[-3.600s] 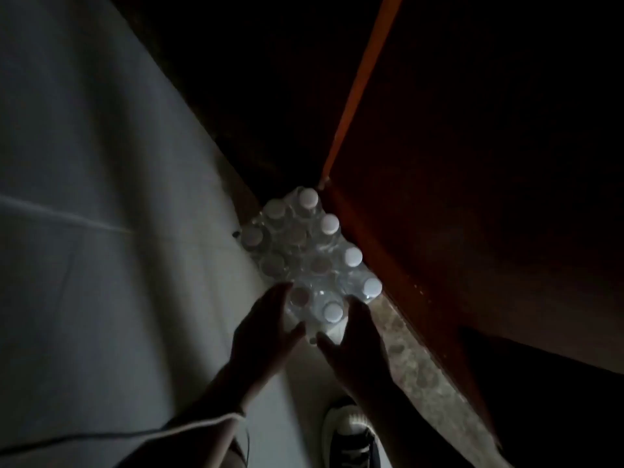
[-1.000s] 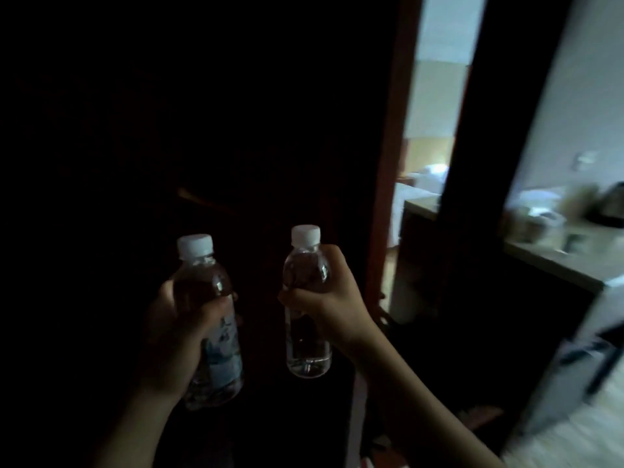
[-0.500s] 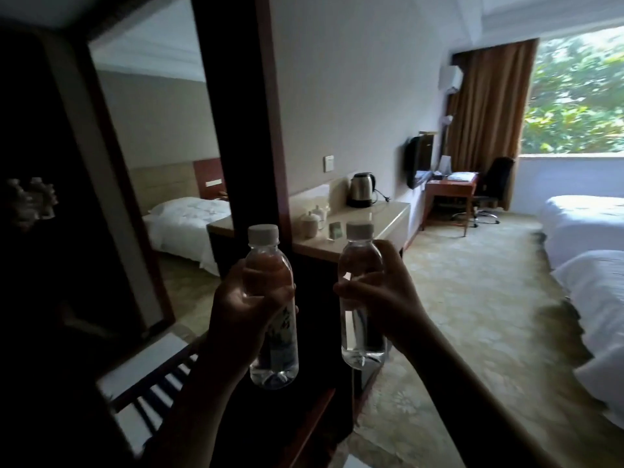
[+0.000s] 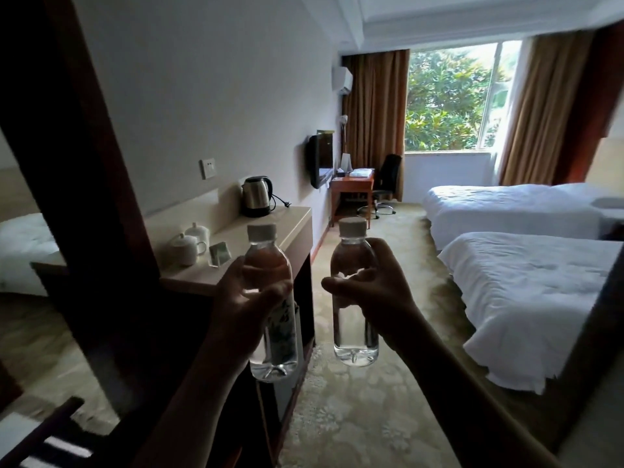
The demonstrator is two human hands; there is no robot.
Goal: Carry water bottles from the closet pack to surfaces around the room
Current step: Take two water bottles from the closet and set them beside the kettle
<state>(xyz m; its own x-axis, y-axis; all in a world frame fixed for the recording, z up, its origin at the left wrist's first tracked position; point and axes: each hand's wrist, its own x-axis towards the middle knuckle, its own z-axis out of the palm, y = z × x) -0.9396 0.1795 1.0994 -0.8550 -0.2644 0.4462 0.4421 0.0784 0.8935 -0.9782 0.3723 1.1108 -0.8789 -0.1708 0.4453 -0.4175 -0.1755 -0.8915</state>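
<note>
Two clear water bottles with white caps are held upright in front of me. My left hand (image 4: 244, 307) is wrapped around the labelled bottle (image 4: 275, 346). The plain bottle (image 4: 354, 336) is gripped at its middle by my right hand (image 4: 374, 292). Both bottles hang in the air above the carpet, beside the near corner of a beige counter (image 4: 270, 231). The closet pack is out of view.
On the counter stand a steel kettle (image 4: 257, 196), two white lidded cups (image 4: 188, 244) and a small card. Two white beds (image 4: 526, 278) fill the right side. Patterned carpet (image 4: 364, 417) runs between them toward a wooden desk (image 4: 354, 187), office chair and window. A dark wooden post (image 4: 98, 184) stands left.
I pulled two bottles out of the pack in the dark closet, then turned right into the lit room. Since half a second ago the view has shifted further right and forward; both hands keep their bottles.
</note>
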